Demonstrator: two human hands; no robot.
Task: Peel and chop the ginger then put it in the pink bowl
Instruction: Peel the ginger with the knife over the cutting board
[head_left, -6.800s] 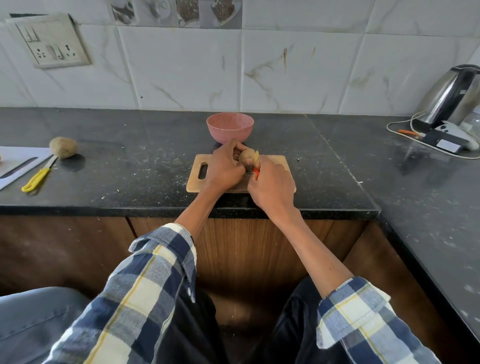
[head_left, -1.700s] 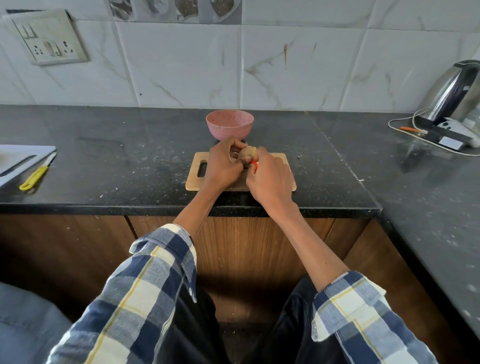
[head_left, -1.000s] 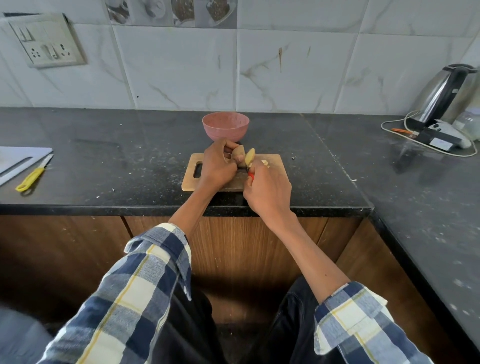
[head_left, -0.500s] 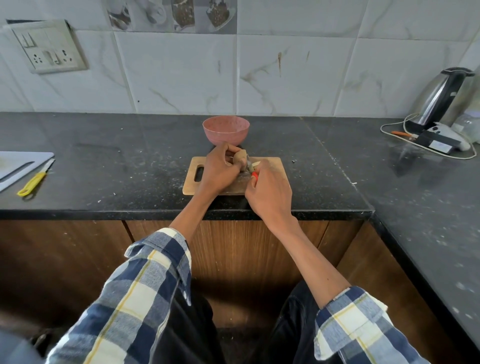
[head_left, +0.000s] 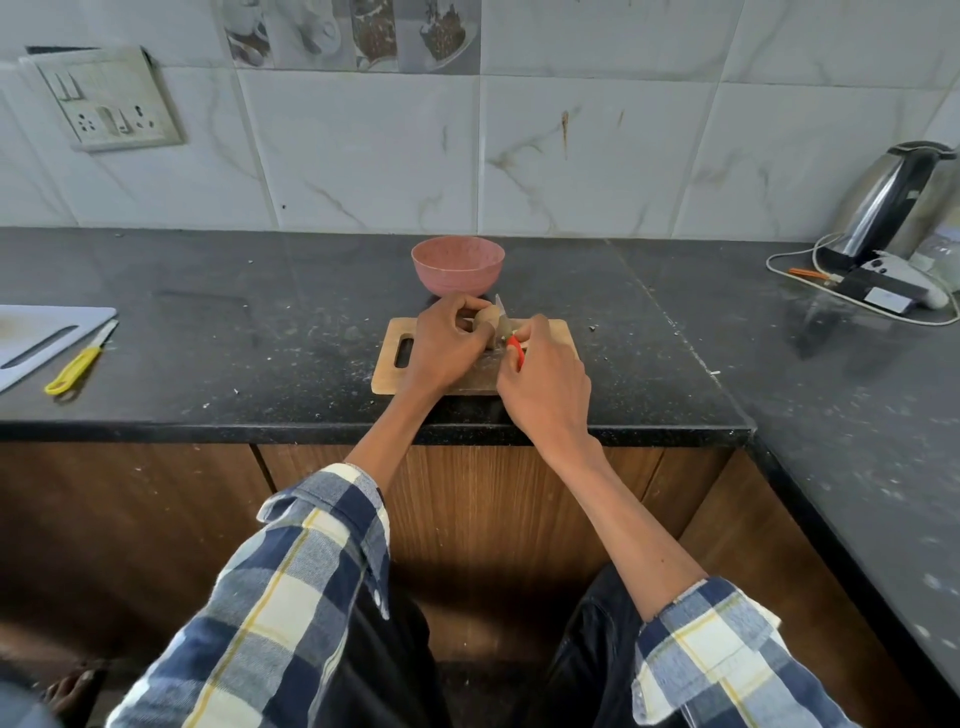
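Since half a second ago, the red-handled knife (head_left: 511, 338) has tipped its blade upward against the brown ginger piece (head_left: 487, 321), which the left hand (head_left: 447, 347) grips above the wooden cutting board (head_left: 395, 379) near the counter's front edge. Right hand (head_left: 545, 387) grips the knife. The round pink bowl (head_left: 458, 265) sits just behind the board.

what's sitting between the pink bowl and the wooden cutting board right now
Head view: nothing rests there, only a narrow strip of black counter separates the pink bowl from the cutting board.

white marbled wall tiles (head_left: 363, 150), black countertop (head_left: 260, 332), wooden cabinets (head_left: 130, 519)
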